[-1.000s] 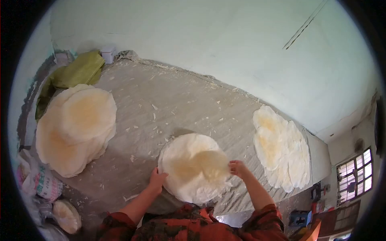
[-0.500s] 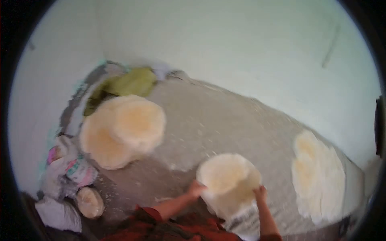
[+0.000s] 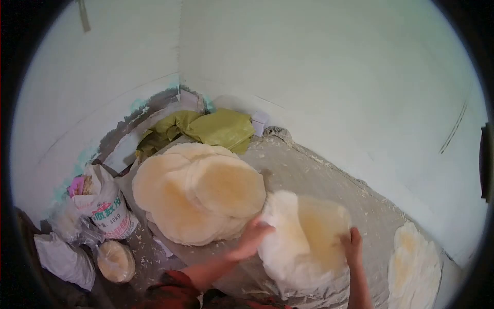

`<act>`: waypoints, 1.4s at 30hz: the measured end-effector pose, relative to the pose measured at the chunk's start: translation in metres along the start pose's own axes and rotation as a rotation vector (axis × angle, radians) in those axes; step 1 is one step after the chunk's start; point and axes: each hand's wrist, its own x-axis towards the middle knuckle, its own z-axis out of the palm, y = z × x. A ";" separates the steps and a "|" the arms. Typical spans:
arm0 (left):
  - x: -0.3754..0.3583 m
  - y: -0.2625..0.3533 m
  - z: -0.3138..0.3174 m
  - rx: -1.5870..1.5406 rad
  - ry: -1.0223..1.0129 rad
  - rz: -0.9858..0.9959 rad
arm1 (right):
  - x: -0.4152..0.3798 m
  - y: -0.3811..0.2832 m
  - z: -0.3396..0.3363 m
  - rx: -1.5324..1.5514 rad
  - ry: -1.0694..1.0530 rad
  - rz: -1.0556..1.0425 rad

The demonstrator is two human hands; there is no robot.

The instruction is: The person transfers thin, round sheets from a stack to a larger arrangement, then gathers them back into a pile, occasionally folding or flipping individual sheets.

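Between my two hands is a large, round, thin flatbread (image 3: 324,232), pale at its edges and browned in the middle. My left hand (image 3: 256,237) is closed on its left edge, and my right hand (image 3: 352,247) grips the right edge. The far left part of the sheet looks whiter, and its lower end droops toward the cloth. Just to the left lies a broad pile of similar flatbreads (image 3: 175,206), with one browned round uppermost on its right side. My left hand is right beside this pile's lower right edge.
A grey cloth (image 3: 309,180) littered with crumbs covers the surface. More flatbreads (image 3: 411,268) lie at the right. Behind the pile is an olive-green sack (image 3: 224,129). At left are a printed sack (image 3: 110,211), a white bag (image 3: 64,262) and bagged round bread (image 3: 116,261). Walls rise behind.
My view has turned left. Both hands have carried the flatbread closer to the big pile, and its left edge now comes up beside that pile.
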 end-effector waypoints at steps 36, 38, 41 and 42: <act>0.143 0.022 -0.529 0.229 0.838 0.237 | -0.165 0.127 0.119 0.307 -0.253 0.859; 0.129 0.027 -0.492 0.346 0.950 0.171 | -0.173 0.132 0.122 0.290 -0.279 0.823; 0.120 0.034 -0.478 0.473 1.071 0.115 | -0.172 0.133 0.126 0.215 -0.302 0.867; 0.120 0.038 -0.479 0.477 1.074 0.134 | -0.171 0.127 0.126 0.266 -0.301 0.863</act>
